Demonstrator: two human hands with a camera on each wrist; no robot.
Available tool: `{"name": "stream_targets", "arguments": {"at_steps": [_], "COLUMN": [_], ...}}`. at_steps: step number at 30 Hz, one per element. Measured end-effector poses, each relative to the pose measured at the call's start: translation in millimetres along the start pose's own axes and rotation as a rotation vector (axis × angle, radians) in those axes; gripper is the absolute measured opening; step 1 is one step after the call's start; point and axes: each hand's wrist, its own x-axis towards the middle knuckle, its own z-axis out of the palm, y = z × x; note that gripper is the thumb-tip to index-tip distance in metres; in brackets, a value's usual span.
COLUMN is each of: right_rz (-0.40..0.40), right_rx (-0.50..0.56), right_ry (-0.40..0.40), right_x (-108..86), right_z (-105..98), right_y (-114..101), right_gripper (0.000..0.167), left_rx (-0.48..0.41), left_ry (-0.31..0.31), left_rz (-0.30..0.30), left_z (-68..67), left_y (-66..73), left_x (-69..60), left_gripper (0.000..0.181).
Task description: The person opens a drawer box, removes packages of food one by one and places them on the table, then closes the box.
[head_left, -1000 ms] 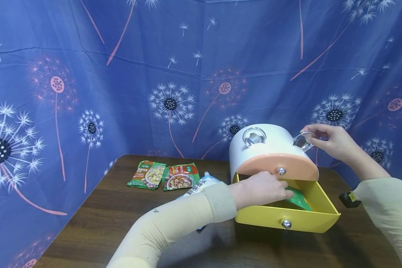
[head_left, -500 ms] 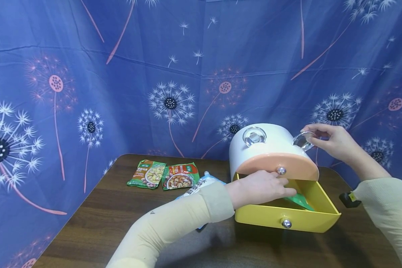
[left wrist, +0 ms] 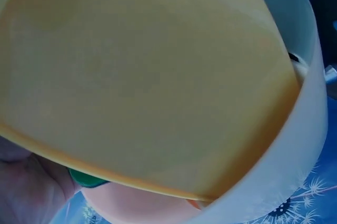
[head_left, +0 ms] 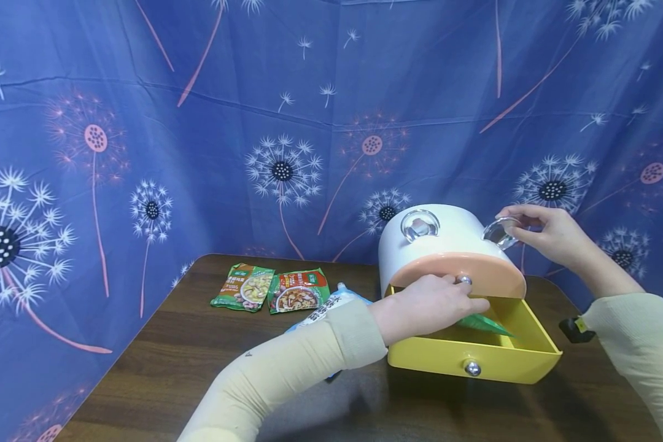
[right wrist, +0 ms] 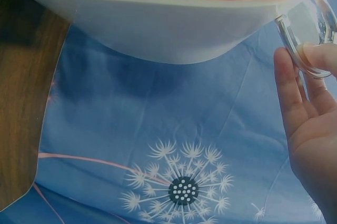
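A white rounded storage box (head_left: 447,224) stands at the table's right with a peach upper drawer (head_left: 420,269) pushed in. Its yellow lower drawer (head_left: 431,357) is pulled out. Reaching over that drawer's left side, my left hand (head_left: 433,307) holds a green packet (head_left: 487,324) by the end under the fingers; the grip is partly hidden. In the left wrist view the drawer's side covers most of the picture, with a bit of green packet (left wrist: 87,178) by the palm. My right hand (right wrist: 313,121) pinches the clear ring (right wrist: 293,45) on the box's right top.
Two colourful food packets (head_left: 244,287) (head_left: 298,291) lie on the wooden table (head_left: 160,356) to the left. A blue and white spouted pouch (head_left: 331,305) lies partly under the left sleeve. A second clear ring (head_left: 420,226) tops the box. Blue patterned cloth (head_left: 210,184) hangs behind.
My left hand has risen slightly in the drawer, and the green packet has shifted and tilted with it. The right hand stays on the ring.
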Motion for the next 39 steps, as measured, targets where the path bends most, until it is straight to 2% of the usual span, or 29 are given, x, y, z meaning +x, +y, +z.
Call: {"name": "stream_targets", "arguments": {"at_steps": [12, 33, 39], "right_rz": [-0.001, -0.017, -0.03], "right_rx": [-0.005, 0.002, 0.006], "right_ry": [0.008, 0.021, 0.019], "right_x": [-0.3, -1.0, -0.7], "right_z": [1, 1, 1], "right_y": [2, 1, 1], "right_gripper": [0.041, 0.037, 0.038], "left_rx": [0.004, 0.017, -0.067], "left_ry": [0.001, 0.053, 0.075], "left_rz": [-0.094, -0.14, -0.148], "left_z": [-15.1, -59.8, -75.0], "left_y": [4.7, 2.6, -0.9], "left_x": [-6.8, -29.2, -40.2], "left_gripper": [0.035, 0.035, 0.033]}}
